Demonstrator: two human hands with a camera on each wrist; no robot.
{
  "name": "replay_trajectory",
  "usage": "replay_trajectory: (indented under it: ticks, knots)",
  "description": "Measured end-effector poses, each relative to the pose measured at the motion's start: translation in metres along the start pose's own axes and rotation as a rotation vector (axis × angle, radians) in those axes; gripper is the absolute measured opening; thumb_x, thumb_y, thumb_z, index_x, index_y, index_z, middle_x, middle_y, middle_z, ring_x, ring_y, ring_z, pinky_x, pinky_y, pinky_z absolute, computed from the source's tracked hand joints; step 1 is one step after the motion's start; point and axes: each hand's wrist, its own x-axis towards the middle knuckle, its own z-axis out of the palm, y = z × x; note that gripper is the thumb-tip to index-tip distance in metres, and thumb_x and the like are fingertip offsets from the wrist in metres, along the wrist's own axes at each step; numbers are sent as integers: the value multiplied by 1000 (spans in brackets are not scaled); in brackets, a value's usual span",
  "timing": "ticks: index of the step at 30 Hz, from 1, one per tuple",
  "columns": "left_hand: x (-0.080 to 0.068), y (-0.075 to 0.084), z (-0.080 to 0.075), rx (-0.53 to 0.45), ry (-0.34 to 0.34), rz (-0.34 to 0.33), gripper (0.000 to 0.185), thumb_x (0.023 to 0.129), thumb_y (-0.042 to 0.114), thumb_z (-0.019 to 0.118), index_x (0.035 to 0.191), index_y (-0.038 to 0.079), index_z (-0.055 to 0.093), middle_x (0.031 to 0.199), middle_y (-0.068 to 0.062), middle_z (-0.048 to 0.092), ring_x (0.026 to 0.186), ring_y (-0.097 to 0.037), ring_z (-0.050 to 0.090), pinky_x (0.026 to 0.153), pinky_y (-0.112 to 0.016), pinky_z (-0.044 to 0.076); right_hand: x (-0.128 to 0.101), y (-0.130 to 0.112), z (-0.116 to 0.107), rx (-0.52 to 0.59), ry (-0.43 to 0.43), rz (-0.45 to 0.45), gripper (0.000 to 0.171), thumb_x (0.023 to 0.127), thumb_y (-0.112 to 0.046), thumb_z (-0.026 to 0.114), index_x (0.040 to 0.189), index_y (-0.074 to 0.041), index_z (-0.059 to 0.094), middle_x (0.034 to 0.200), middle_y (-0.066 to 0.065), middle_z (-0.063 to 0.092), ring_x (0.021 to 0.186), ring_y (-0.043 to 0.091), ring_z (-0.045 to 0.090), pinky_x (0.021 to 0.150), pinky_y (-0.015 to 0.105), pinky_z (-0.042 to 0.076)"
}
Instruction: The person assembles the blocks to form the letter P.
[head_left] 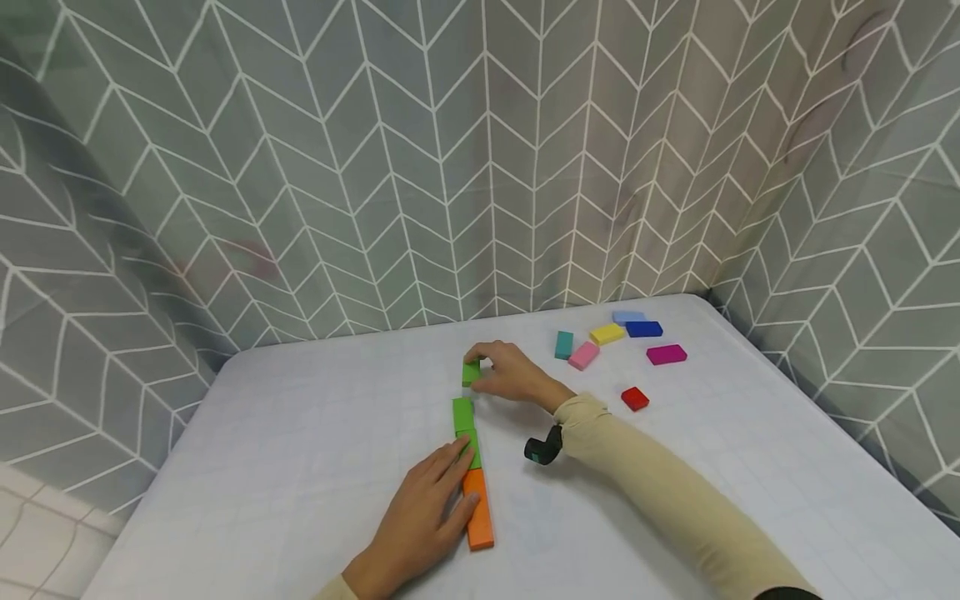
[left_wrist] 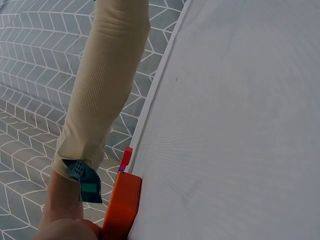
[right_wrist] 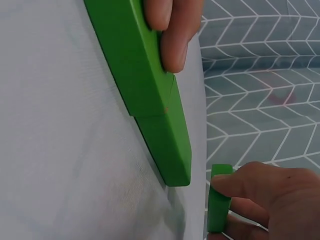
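The right hand (head_left: 510, 372) pinches a green block (head_left: 470, 375) — long axis roughly near-to-far — just beyond the far end of the block row (head_left: 477, 479), which the left hand (head_left: 427, 510) touches, fingers extended.

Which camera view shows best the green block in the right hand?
Right wrist view: the green block appears largest there. The head view shows it small, partly behind fingers; left wrist, not at all.

The left wrist view's bottom edge crops the orange block (left_wrist: 123, 204); the right's top edge, a green block (right_wrist: 127, 57).
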Motion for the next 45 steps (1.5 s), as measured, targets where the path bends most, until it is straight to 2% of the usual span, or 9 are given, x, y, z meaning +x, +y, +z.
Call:
replay_trajectory:
  ticks: [4,12,19,22,27,31,36,41,45]
  knots:
    - [1,0,2,12,-2,0,60,108,44,55,156,9,49,166,0,36,148,-24,37,117,-52,35,9,-1,10,6,-39,-36,33,90,-8,78,122,-2,70,122,10,71,118,27,62,106,40,47]
    - [2,-1,3,16,3,9,59,108,44,55,156,9,50,165,0,37,147,-23,38,116,-52,36,12,-1,20,0,-100,19,28,92,-11,76,119,-7,71,121,7,71,114,23,62,103,37,48]
    - [2,-1,2,19,18,14,58,106,40,59,154,8,51,164,-1,38,147,-25,39,116,-52,36,4,4,20,7,-81,-35,29,95,-15,73,122,-4,72,141,15,62,134,31,54,115,45,38]
    - [2,0,3,22,24,21,59,106,40,59,154,8,51,164,-2,38,147,-25,39,116,-52,36,-5,9,10,-5,-45,-37,30,97,-17,72,124,-3,71,145,19,59,138,35,50,117,51,35]
    - [1,1,3,23,37,23,59,106,41,58,154,7,52,164,-3,39,146,-26,40,116,-52,36,-34,39,-35,-41,123,13,31,96,-11,70,123,4,69,141,24,59,135,42,49,115,56,35]
    - [1,0,2,24,42,25,58,106,40,59,153,6,52,164,-4,40,146,-28,40,116,-52,36,-59,68,-77,-65,205,174,32,97,-5,67,127,5,67,140,26,58,135,45,47,114,61,35]
    - [0,-2,0,24,46,23,58,106,39,59,153,6,52,164,-4,39,146,-28,40,116,-52,37,-73,93,-99,-84,163,366,39,100,-9,64,138,0,62,143,25,55,135,47,44,112,66,35]
    - [-1,-1,2,15,43,20,58,107,41,57,154,7,52,164,-4,39,146,-26,40,116,-52,36,-67,109,-87,-120,52,324,48,97,-14,70,141,1,59,129,22,63,115,40,55,100,57,49]
    - [0,0,2,22,38,23,59,107,42,55,154,7,51,164,-3,39,147,-25,39,116,-52,36,-56,110,-77,-175,33,276,46,91,-13,75,132,2,62,122,19,66,109,37,59,98,54,49]
